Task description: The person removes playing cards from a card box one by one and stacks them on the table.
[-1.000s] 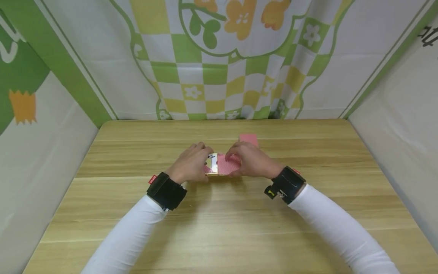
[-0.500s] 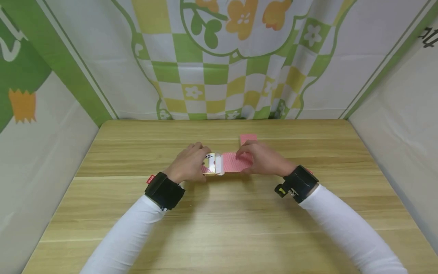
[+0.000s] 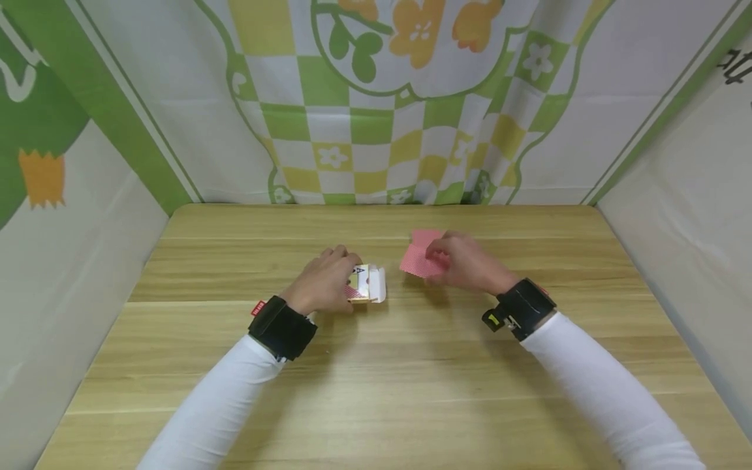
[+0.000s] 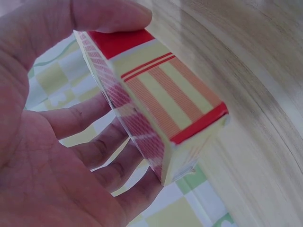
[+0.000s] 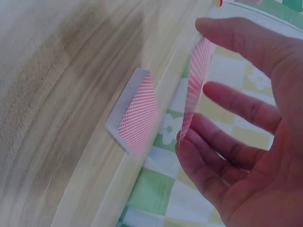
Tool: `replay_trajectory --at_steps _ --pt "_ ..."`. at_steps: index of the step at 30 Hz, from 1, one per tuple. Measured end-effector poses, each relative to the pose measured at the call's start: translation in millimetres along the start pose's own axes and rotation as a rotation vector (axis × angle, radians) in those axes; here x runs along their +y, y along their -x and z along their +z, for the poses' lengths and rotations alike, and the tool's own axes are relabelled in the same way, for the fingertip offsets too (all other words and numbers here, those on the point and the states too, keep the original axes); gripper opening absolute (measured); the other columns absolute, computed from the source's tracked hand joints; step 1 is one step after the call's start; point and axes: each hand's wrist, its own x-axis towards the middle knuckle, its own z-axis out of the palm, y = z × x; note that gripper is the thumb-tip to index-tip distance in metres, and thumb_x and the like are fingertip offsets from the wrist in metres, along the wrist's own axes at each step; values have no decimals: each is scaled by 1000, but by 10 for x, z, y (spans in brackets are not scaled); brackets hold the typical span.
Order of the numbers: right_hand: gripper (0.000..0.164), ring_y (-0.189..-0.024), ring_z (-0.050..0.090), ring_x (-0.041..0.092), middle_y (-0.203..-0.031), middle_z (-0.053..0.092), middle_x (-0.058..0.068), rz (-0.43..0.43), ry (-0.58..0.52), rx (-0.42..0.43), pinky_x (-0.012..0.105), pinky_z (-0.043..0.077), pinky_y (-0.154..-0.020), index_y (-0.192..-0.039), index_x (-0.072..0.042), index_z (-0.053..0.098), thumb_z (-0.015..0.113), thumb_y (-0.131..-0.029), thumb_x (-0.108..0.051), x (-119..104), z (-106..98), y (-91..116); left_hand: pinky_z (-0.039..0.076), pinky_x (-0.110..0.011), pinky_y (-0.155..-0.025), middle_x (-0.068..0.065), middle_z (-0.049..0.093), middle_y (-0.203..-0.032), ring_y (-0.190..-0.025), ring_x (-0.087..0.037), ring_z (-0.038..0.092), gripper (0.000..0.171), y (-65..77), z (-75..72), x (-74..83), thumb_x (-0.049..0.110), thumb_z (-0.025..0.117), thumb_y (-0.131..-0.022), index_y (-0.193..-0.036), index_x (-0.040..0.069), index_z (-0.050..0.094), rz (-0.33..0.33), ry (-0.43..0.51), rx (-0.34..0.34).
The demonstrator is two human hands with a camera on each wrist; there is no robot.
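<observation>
My left hand (image 3: 320,284) grips a playing card box (image 3: 363,283), its white end flap folded out to the right. In the left wrist view the thumb lies along one edge of the box (image 4: 163,87) and the fingertips along the opposite edge. Between thumb and fingers of my right hand (image 3: 470,263) is a thin red-backed playing card (image 3: 414,262), held slightly bowed in the right wrist view. Just beyond it, a stack of red-backed playing cards (image 5: 139,113) lies on the table, apart from the held card.
The wooden table (image 3: 376,391) stretches out on every side of the hands. Behind its far edge hangs a green, yellow and white checked curtain (image 3: 370,124). Pale fabric walls (image 3: 693,163) stand at left and right.
My right hand has drawn the card rightward out of the box, then lifted and turned it toward the stack. The box's white flap has come into view; my left hand has hardly moved.
</observation>
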Motion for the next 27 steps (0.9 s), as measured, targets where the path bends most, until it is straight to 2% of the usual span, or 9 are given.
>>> replay_trajectory --at_steps 6,12,22,27 --pt "46 -85 54 26 -91 61 13 107 22 24 39 45 -71 -112 -1 71 88 -78 -27 45 18 -77 47 -51 -95 -18 56 -126 -111 -34 52 82 3 18 0 11 95 -62 -135 -1 59 -4 5 -6" --pt "57 -93 56 31 -98 64 16 225 -2 31 42 46 -77 -122 2 67 85 -80 -32 69 30 -169 46 -52 -97 -18 56 -127 -112 -34 52 84 10 30 1 14 95 -62 -136 -1 58 -9 8 -10" --pt "55 -99 60 35 -105 68 18 393 -29 21 46 47 -85 -122 2 66 77 -82 -35 75 70 -328 47 -50 -95 -17 56 -124 -109 -32 52 84 9 35 28 14 95 -62 -136 -1 58 -1 -2 2" --pt "55 -106 62 39 -112 70 21 430 -1 37 48 48 -89 -118 4 67 75 -82 -36 85 102 -393 47 -49 -94 -17 57 -123 -108 -32 52 84 15 27 43 14 95 -62 -136 -1 58 -3 3 7"
